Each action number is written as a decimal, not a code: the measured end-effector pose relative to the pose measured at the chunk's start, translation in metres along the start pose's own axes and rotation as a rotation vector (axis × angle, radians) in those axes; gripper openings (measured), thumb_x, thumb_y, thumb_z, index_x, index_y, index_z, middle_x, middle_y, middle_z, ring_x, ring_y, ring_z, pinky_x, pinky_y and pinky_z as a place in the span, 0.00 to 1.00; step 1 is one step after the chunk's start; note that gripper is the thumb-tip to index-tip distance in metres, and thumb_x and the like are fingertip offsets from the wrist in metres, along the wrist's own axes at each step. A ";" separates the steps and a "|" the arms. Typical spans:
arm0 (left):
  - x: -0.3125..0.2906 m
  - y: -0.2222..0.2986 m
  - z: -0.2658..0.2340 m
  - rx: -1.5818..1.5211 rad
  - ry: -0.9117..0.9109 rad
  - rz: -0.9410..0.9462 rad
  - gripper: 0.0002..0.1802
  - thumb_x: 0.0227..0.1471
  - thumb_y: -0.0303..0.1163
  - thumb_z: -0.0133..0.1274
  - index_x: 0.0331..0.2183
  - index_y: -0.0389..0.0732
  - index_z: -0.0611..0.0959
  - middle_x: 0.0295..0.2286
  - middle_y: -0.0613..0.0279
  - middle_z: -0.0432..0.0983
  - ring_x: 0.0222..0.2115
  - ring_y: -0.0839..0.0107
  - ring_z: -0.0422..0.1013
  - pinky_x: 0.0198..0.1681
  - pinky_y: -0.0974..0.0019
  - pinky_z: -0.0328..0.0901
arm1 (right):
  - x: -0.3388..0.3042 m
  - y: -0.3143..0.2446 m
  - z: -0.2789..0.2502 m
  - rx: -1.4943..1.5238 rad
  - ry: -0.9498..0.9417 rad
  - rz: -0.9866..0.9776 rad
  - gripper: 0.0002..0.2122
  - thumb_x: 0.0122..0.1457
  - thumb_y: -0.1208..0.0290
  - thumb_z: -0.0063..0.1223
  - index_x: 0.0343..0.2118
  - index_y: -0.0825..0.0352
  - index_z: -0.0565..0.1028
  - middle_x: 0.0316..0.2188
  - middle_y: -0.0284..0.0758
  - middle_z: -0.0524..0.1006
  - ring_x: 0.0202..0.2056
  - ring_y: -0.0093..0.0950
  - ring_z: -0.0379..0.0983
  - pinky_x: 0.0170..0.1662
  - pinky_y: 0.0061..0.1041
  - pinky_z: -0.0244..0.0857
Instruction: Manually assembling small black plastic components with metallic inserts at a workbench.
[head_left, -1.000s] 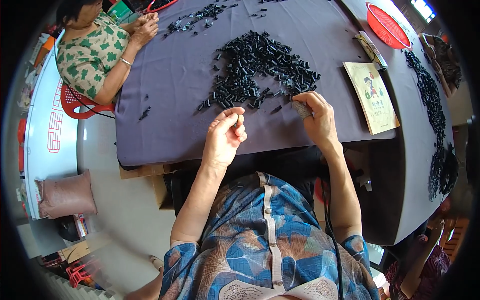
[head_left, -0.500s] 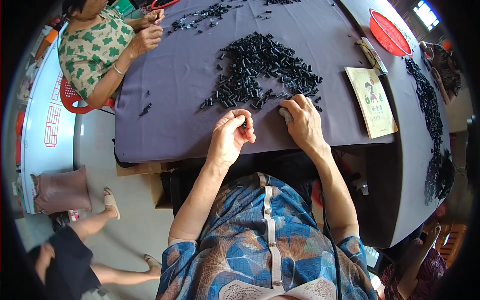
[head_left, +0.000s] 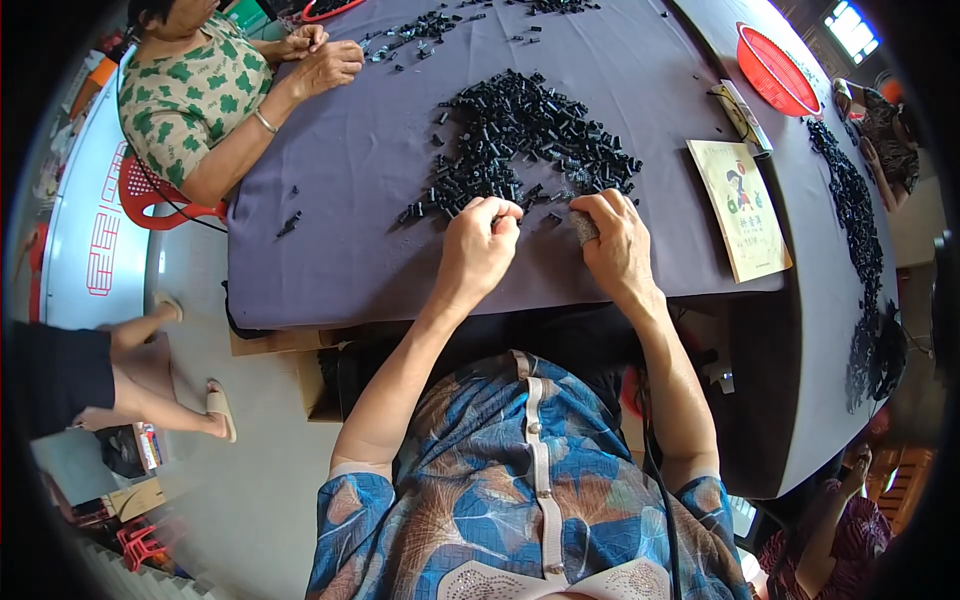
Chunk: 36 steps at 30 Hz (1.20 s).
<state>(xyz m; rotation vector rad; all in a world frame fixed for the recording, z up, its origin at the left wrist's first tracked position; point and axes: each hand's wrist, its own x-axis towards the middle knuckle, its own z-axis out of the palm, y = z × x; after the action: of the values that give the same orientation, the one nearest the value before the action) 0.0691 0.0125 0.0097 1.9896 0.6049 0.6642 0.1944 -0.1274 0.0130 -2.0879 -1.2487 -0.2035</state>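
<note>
A heap of small black tube-shaped pieces (head_left: pixel 520 130) lies on the grey cloth-covered table, with a few clear bits among them. My left hand (head_left: pixel 478 248) is closed at the near edge of the heap, fingertips turned down. What it pinches is mostly hidden; only a dark speck shows by the fingertips. To its right, my right hand (head_left: pixel 618 250) is closed with its fingers curled toward the heap. On its thumb side is a grey, grainy lump (head_left: pixel 584 227), whose kind I cannot make out.
A yellow booklet (head_left: pixel 742 208) lies right of my hands, with a red basket (head_left: pixel 777 70) beyond. Another long black heap (head_left: pixel 850 200) runs along the right table. At left a person in a leaf-print shirt (head_left: pixel 195 95) handles small pieces. Someone's legs (head_left: pixel 165 385) show on the floor.
My left hand has moved forward to the heap's edge and turned its knuckles up. My right hand has shifted slightly. The person at left has extended a hand rightward; the walker has moved.
</note>
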 end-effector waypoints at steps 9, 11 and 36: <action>-0.001 -0.003 0.016 0.473 0.045 0.151 0.10 0.48 0.32 0.58 0.33 0.40 0.76 0.29 0.54 0.76 0.29 0.54 0.74 0.31 0.57 0.69 | 0.018 0.003 0.012 -0.062 0.005 -0.056 0.09 0.45 0.78 0.53 0.31 0.60 0.78 0.30 0.34 0.72 0.36 0.36 0.67 0.41 0.33 0.62; 0.001 -0.002 0.016 0.463 0.036 0.129 0.10 0.47 0.31 0.58 0.33 0.39 0.76 0.30 0.54 0.76 0.30 0.53 0.74 0.32 0.56 0.68 | 0.025 0.002 0.015 -0.158 -0.033 -0.056 0.09 0.46 0.77 0.52 0.31 0.59 0.79 0.30 0.34 0.72 0.37 0.36 0.67 0.42 0.34 0.61; -0.025 0.011 0.002 -0.536 -0.114 -0.294 0.08 0.61 0.37 0.45 0.37 0.43 0.74 0.23 0.74 0.67 0.19 0.88 0.60 0.17 0.82 0.53 | -0.005 -0.032 0.003 0.494 -0.051 -0.062 0.17 0.38 0.91 0.41 0.34 0.70 0.67 0.30 0.44 0.71 0.36 0.47 0.69 0.39 0.35 0.66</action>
<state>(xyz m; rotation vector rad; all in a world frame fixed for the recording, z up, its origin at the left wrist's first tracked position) 0.0533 -0.0100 0.0137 1.3961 0.5646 0.4661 0.1643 -0.1198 0.0237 -1.6386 -1.2444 0.1236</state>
